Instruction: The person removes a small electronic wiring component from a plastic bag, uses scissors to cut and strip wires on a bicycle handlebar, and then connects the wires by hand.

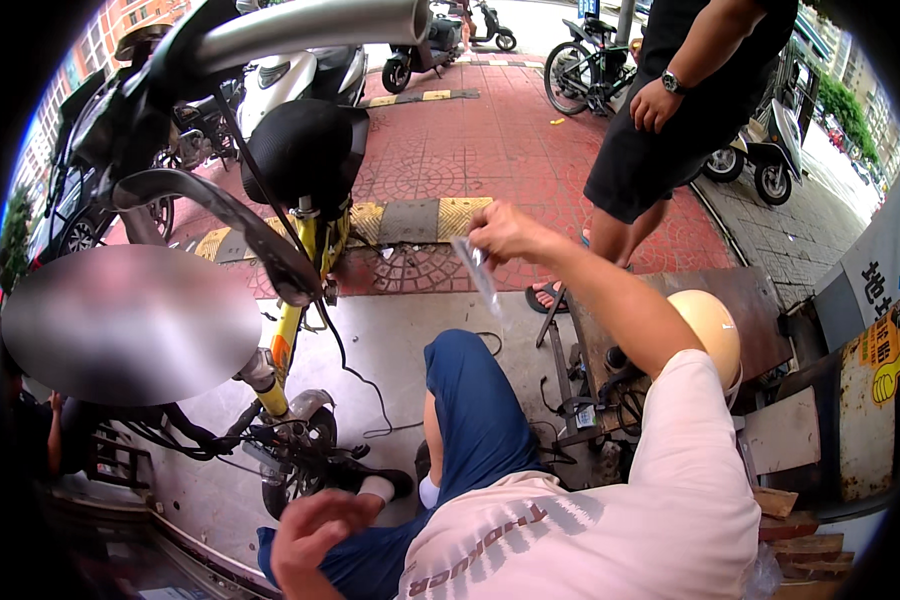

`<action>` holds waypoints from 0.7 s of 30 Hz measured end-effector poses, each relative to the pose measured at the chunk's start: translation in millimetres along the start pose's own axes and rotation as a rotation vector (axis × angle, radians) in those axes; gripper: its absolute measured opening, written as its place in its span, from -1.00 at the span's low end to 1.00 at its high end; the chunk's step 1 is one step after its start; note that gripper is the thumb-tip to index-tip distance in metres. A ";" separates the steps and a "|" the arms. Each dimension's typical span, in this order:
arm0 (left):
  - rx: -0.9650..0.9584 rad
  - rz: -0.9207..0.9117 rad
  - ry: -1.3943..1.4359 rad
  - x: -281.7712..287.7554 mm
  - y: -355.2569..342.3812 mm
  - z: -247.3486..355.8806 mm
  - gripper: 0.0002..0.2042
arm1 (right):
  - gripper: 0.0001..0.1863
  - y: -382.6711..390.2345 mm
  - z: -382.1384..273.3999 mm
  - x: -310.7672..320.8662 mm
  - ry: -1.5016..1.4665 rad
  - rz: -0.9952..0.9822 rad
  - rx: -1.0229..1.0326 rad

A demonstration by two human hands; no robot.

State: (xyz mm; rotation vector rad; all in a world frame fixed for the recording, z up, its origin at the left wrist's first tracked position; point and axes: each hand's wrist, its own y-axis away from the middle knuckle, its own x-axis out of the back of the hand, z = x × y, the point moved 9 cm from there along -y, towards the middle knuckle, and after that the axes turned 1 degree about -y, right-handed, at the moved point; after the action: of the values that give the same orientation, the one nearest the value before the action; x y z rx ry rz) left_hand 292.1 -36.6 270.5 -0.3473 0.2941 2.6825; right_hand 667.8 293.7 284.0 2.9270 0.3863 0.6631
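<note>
My right hand (pixel 510 235), with the arm stretched out ahead of me, pinches a small clear plastic bag (pixel 481 282) that hangs from the fingers. What is inside the bag, if anything, is too small to tell. My left hand (pixel 315 530) is raised over my blue shorts (pixel 475 410), fingers loosely curled and nothing seen in them. A yellow-framed small-wheeled bike (pixel 285 335) stands in front of me to the left, with a black saddle (pixel 305 150) and a small front wheel (pixel 310 440). It is nearest to my left hand, but not touched.
A person in black shorts (pixel 635 165) stands ahead to the right. Near my right elbow are a cream helmet (pixel 708 330) and a low brown table (pixel 740 295). Black cable (pixel 355 370) trails over the grey floor. A yellow-black speed bump (pixel 410 222) crosses the red paving; parked scooters (pixel 425 50) stand beyond.
</note>
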 end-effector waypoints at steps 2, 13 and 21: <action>0.046 0.063 -0.119 -18.3 -57.6 -35.8 -0.50 | -0.77 4.9 -10.0 -58.5 -0.183 -0.168 0.006; 0.118 0.170 0.610 -2.6 -147.0 -133.5 -0.60 | -0.70 97.0 14.5 -218.2 -0.534 -0.533 0.026; 0.296 0.181 0.782 -9.2 -102.9 -153.3 -0.77 | 0.25 22.4 -0.4 -36.3 -0.301 -0.048 0.163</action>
State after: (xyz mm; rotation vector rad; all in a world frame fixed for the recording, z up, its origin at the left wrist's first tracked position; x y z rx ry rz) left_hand 374.5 12.4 112.4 -1.3133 0.9689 2.4868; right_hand 640.9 262.3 273.3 3.0908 0.4941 0.1856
